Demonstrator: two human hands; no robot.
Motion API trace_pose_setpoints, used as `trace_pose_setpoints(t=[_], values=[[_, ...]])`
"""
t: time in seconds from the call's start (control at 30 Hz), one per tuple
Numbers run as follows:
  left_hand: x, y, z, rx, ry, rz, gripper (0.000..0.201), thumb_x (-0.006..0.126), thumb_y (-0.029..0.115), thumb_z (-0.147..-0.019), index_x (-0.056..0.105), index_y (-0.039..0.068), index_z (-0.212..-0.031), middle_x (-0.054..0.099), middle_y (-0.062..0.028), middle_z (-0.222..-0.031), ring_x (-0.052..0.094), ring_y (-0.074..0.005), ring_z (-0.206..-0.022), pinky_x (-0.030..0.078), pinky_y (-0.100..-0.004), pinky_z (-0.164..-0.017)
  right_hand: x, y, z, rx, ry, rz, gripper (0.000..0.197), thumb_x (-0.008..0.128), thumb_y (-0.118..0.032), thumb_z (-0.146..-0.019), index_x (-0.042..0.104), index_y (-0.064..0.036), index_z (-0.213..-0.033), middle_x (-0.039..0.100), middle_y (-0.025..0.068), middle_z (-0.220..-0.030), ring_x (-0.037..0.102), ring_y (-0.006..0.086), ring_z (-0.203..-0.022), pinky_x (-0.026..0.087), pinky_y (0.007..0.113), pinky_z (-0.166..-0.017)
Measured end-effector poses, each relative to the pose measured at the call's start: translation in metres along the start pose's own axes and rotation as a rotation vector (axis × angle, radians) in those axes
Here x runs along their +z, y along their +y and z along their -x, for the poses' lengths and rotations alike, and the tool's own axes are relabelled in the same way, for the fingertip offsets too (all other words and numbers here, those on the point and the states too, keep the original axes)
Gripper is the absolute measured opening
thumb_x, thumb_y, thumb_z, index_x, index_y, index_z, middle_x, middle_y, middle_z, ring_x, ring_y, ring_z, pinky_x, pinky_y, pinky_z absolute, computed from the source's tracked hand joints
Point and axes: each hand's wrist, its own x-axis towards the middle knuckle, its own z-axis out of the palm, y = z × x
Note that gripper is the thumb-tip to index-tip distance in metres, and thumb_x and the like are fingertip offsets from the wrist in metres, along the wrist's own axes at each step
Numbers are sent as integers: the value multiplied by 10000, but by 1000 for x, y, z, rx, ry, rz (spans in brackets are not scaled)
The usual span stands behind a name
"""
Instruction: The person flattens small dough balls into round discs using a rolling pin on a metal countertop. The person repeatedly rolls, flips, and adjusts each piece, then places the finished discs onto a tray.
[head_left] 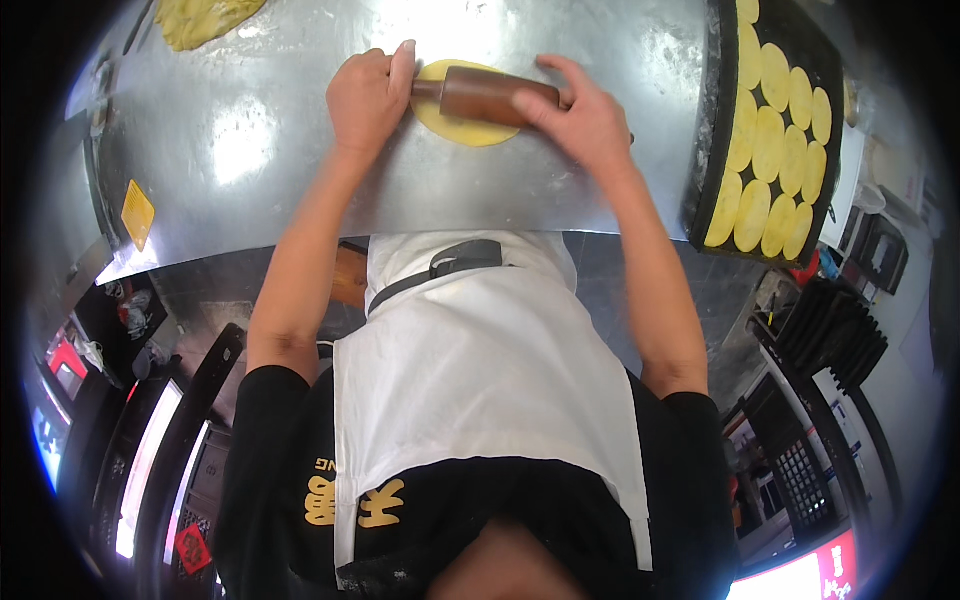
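Note:
A brown wooden rolling pin (485, 97) lies slightly tilted across a flat yellow round of dough (462, 131) on the metal worktop. My left hand (368, 100) is closed round the pin's thin left handle, thumb pointing away from me. At the other end, my right hand (592, 118) grips the pin, its thumb on the barrel and its index finger raised; the right handle is mostly hidden under this hand. The dough shows on both the far and near sides of the barrel.
On the right, a dark tray (716, 150) bears rows of several flat yellow dough rounds (768, 143). A larger yellow dough lump (208, 20) sits at the far left. Near the worktop's left front edge lies a yellow scraper (138, 216). Black trays (830, 330) are stacked lower right.

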Motion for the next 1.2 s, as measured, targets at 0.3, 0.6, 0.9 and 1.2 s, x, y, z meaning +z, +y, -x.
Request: trace_pose_setpoints(t=[0.3,0.6,0.9,1.2], values=[[-16,-18,-6,-16,142,-36,540,631,377,-1042,608,45,-618,614,-125,-654,609,-356,-653,478,-488,-594,12,-41,4,-203,131,146,379,635,-476,-1059,697,-182,-1290,755,101,-784,737,318,-721,562,418,-674],[-10,-43,7,88,53,-130,482,620,340,-1019,638,63,-625,652,-138,-711,623,-377,-715,486,-489,-634,36,-35,7,-240,132,282,502,637,-560,-1000,687,-143,-1274,761,150,-790,743,373,-739,573,489,-687],[-24,-21,-14,-292,-10,202,381,616,352,-1063,763,24,-937,739,-162,-936,702,-373,-901,556,-446,-793,9,-21,-54,-31,140,-65,518,674,-519,-1018,710,-70,-1274,759,122,-823,736,236,-719,581,369,-684],[-4,31,-2,-206,-441,62,353,842,232,-881,733,-5,-1119,724,-211,-1003,701,-363,-965,566,-465,-863,-32,45,-11,202,513,-320,462,475,-441,-1158,653,-17,-1109,592,18,-828,543,94,-653,461,272,-587]])
